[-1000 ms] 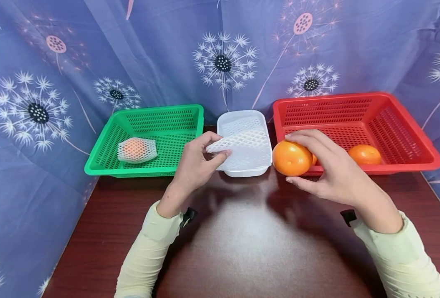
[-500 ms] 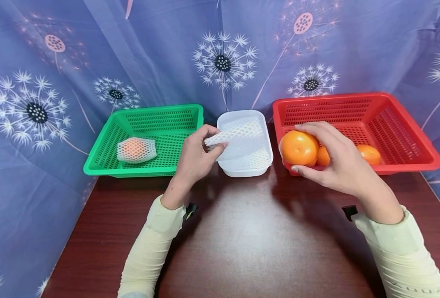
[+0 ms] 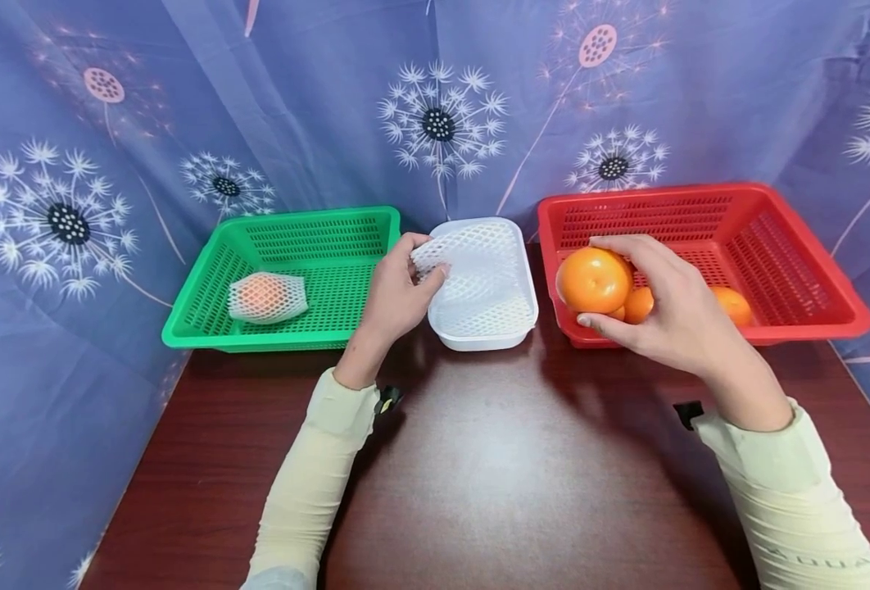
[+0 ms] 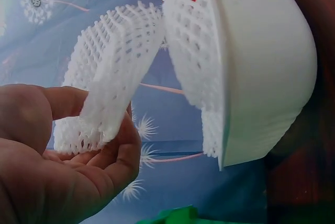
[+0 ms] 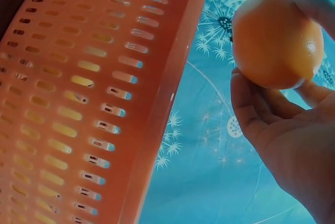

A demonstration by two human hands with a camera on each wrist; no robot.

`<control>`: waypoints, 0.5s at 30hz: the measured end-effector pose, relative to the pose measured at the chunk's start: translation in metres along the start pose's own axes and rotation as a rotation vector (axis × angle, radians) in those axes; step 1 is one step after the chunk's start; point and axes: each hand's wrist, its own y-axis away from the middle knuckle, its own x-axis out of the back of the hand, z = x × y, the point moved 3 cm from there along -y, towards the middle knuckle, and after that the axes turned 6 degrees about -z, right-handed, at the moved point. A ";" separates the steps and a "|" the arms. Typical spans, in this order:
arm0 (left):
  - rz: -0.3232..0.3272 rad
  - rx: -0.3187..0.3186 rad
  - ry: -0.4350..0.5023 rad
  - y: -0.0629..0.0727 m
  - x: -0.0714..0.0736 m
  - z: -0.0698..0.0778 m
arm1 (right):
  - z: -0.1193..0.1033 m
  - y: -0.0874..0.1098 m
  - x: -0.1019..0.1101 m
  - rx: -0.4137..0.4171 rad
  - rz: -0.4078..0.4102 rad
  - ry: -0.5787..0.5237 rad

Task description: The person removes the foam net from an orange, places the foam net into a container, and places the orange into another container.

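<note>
My left hand (image 3: 398,287) pinches the end of a white foam fruit net (image 4: 112,69) between thumb and fingers. The net rises over the left side of a white plastic tub (image 3: 482,342), where more foam nets (image 3: 490,283) lie. An orange (image 3: 595,280) is in my right hand (image 3: 674,315), gripped between thumb and fingers above the left front of the red basket (image 3: 804,332). In the right wrist view the orange (image 5: 277,41) stands apart from the basket's rim. Several oranges (image 3: 730,305) lie in that basket, some partly hidden behind the hand.
To the left stands a green basket (image 3: 346,283) holding one fruit in a foam net (image 3: 268,297). All containers stand along the back of a dark wooden table (image 3: 479,475). A blue dandelion-print curtain (image 3: 317,106) hangs directly behind them.
The right hand has carried the orange slightly right and up, over the red basket. The left hand has moved up a little, lifting the pinched net's end, while the net has opened out.
</note>
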 end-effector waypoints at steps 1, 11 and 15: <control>-0.009 0.007 -0.007 -0.001 -0.001 -0.001 | 0.001 0.000 0.000 -0.009 -0.001 0.006; -0.048 0.069 -0.083 -0.014 -0.014 -0.008 | 0.003 -0.002 0.003 -0.013 -0.002 0.010; -0.042 0.091 -0.114 -0.017 -0.017 -0.012 | 0.003 -0.007 0.005 0.011 -0.011 0.004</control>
